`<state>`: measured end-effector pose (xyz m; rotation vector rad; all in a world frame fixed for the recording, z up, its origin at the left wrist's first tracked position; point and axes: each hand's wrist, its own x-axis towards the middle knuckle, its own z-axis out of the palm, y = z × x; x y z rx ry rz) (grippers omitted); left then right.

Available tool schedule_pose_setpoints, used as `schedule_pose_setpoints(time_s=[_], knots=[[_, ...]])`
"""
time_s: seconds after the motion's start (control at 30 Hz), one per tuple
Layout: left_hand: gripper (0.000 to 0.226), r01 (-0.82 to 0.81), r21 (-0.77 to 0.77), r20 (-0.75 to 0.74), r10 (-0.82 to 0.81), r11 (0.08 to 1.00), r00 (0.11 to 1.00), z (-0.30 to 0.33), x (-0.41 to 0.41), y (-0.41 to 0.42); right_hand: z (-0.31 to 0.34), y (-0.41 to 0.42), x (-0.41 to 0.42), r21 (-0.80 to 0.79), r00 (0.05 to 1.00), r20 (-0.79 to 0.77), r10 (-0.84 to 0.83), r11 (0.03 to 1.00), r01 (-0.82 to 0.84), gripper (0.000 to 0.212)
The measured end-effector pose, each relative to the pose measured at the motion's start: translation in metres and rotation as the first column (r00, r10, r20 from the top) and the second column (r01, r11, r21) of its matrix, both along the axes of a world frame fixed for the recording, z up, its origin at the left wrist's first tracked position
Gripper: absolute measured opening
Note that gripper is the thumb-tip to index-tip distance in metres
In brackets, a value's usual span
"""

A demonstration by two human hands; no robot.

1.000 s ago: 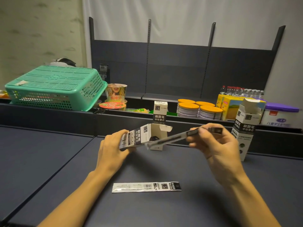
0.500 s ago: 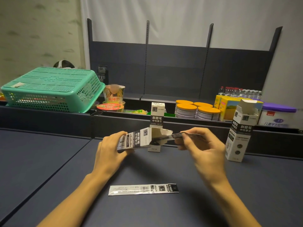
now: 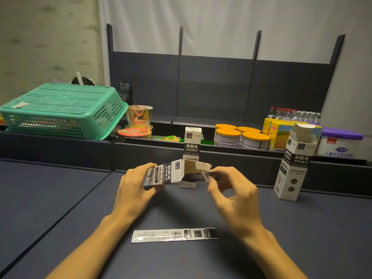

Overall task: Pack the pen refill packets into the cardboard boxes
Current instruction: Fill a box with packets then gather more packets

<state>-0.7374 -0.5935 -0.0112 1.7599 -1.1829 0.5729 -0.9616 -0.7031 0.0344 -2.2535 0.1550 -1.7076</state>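
Above dark table (image 3: 60, 198), left hand (image 3: 134, 190) grips box (image 3: 169, 174); right hand (image 3: 233, 190) pinches packet (image 3: 213, 175), now pushed almost fully inside.

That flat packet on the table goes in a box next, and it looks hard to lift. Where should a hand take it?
Judging by its pose, take the flat packet at its black right end, from the right hand side. It lies flat and lengthwise left to right, so pinching an end lets it slide endwise into the box.
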Motion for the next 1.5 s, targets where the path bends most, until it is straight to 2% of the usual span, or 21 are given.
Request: schedule_pose_setpoints(time_s=[0.23, 0.37, 0.5, 0.73, 0.8, 0.93, 1.03, 1.1, 1.17, 1.27, 1.4, 1.5], knots=[[0.062, 0.027, 0.004, 0.015, -0.027, 1.0, 1.0, -0.002, 0.0, -0.002, -0.01, -0.003, 0.007, 0.027, 0.98, -0.198, -0.036, 0.999, 0.042, 0.015], [0.062, 0.029, 0.003, 0.017, -0.029, 1.0, 0.999, -0.001, -0.001, -0.001, -0.009, 0.002, 0.006, 0.039, 0.987, -0.163, -0.017, 0.999, 0.023, 0.021], [0.062, 0.029, 0.001, 0.022, -0.029, 1.0, 0.999, -0.001, -0.003, -0.001, -0.006, 0.003, 0.005, 0.026, 0.991, -0.125, -0.042, 0.999, 0.046, 0.013], [0.061, 0.048, 0.007, 0.021, -0.048, 0.999, 0.999, -0.001, -0.003, -0.001, -0.014, 0.001, 0.005, 0.067, 0.933, -0.354, -0.058, 0.994, 0.088, 0.018], [0.061, 0.044, 0.009, 0.018, -0.044, 0.999, 0.999, -0.001, -0.003, -0.001, -0.012, 0.002, 0.004, 0.065, 0.937, -0.346, -0.056, 0.994, 0.083, 0.017], [0.061, 0.011, -0.005, 0.008, -0.011, 1.0, 1.0, 0.0, -0.002, 0.0, -0.002, 0.002, -0.002, 0.072, 0.976, -0.216, -0.037, 0.996, 0.054, 0.014], [0.061, -0.005, -0.011, -0.012, 0.005, 1.0, 1.0, 0.001, -0.002, 0.001, 0.001, -0.005, -0.009, 0.119, 0.953, -0.302, -0.022, 0.991, 0.06, 0.006], [0.062, -0.005, -0.009, -0.015, 0.005, 1.0, 1.0, 0.001, -0.002, 0.002, 0.001, -0.01, -0.012, 0.157, 0.892, -0.451, 0.01, 0.985, 0.069, 0.005], [0.062, -0.001, -0.01, -0.017, 0.001, 1.0, 1.0, 0.0, -0.003, 0.001, 0.002, -0.012, -0.015, 0.205, 0.794, -0.605, 0.067, 0.976, 0.073, 0.004], [0.061, 0.005, -0.004, -0.015, -0.005, 1.0, 1.0, 0.001, -0.003, 0.0, 0.003, -0.011, -0.016, 0.235, 0.608, -0.784, 0.128, 0.967, 0.098, 0.021], [0.061, 0.014, 0.004, -0.019, -0.014, 1.0, 1.0, 0.0, -0.001, 0.0, 0.004, -0.01, -0.02, 0.266, 0.367, -0.909, 0.196, 0.952, 0.15, 0.044], [0.062, 0.022, 0.008, -0.016, -0.022, 1.0, 1.0, 0.0, -0.002, 0.001, 0.004, -0.011, -0.021, 0.256, 0.266, -0.942, 0.205, 0.951, 0.175, 0.044]])
